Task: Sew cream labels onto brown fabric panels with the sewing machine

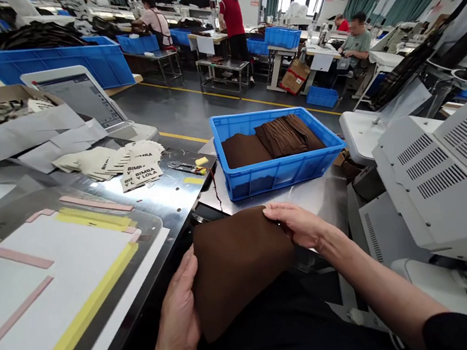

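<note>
A brown fabric piece [239, 263] is stretched between my two hands, just above my lap. My left hand [181, 303] grips its left edge, thumb on top and fingers hidden beneath. At the upper right corner, my right hand [297, 221] pinches the cloth between thumb and fingers. Beyond it a blue plastic bin [282, 173] stands on a metal surface, holding stacks of similar brown fabric pieces [285, 136]. Left of the bin lie thread snips [187, 168] and a spread of cream labels [140, 166] with black lettering.
On the left, a white template sheet [52, 271] edged with yellow and pink tape covers the table. Behind are a cardboard box [15, 131] of labels and a screen [77, 99]. A grey machine [452, 174] stands close on my right. Several people work at far tables.
</note>
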### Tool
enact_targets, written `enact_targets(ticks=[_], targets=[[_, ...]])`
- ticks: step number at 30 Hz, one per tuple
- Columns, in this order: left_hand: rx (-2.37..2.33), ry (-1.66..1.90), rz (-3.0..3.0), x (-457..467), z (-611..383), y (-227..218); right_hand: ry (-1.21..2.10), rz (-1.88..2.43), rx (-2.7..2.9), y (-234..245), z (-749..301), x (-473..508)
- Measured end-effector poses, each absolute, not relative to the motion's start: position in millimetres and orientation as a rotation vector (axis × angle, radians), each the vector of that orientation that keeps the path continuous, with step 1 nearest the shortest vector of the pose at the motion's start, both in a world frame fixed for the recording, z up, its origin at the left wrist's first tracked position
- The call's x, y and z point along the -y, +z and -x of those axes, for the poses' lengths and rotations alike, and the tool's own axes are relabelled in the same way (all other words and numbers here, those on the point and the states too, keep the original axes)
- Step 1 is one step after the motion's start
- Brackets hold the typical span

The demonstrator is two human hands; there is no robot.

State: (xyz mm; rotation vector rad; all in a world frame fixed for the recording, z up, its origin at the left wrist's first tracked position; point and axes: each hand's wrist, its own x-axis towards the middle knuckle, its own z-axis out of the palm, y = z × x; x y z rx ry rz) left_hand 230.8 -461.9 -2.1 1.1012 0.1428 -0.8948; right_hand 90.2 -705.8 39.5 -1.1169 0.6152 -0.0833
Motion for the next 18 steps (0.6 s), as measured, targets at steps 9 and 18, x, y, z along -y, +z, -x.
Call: enact_targets(ticks=[9,18], targets=[[0.370,-1.184,-1.469,482.5,-256.7,-20.0,-0.106,1.401,-0.821,69.4,35.4,749.6],[0.592,-1.187,-1.370,499.6,-247.4,-25.5,0.532,1.634,-1.736,103.4,274.8,715.5]])
